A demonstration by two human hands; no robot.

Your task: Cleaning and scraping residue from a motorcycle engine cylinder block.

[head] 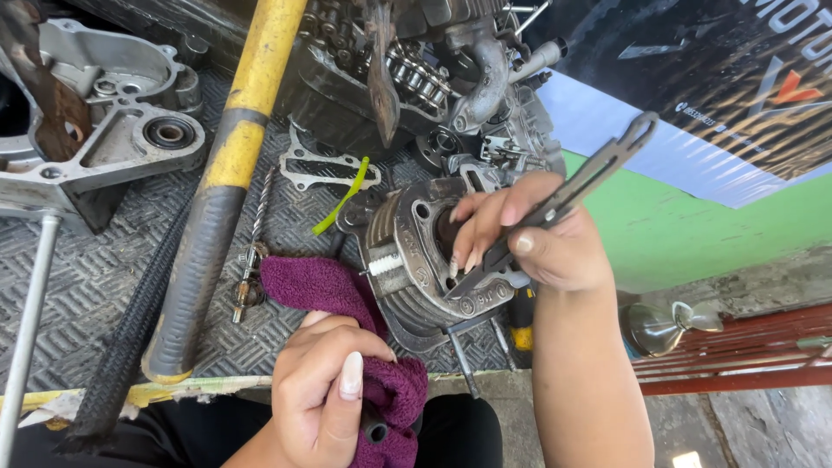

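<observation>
A grey finned engine cylinder lies on a patterned rubber mat, its bore facing me. My right hand grips a flat dark metal scraper tool, its lower tip resting on the cylinder's face, with my fingertips at the bore. My left hand is closed on a purple cloth that drapes from beside the cylinder down toward my lap.
A yellow and dark thick bar runs diagonally across the mat. A grey engine case half sits at upper left, more engine parts with a chain behind the cylinder. A thin gasket, drill bit and green strip lie nearby.
</observation>
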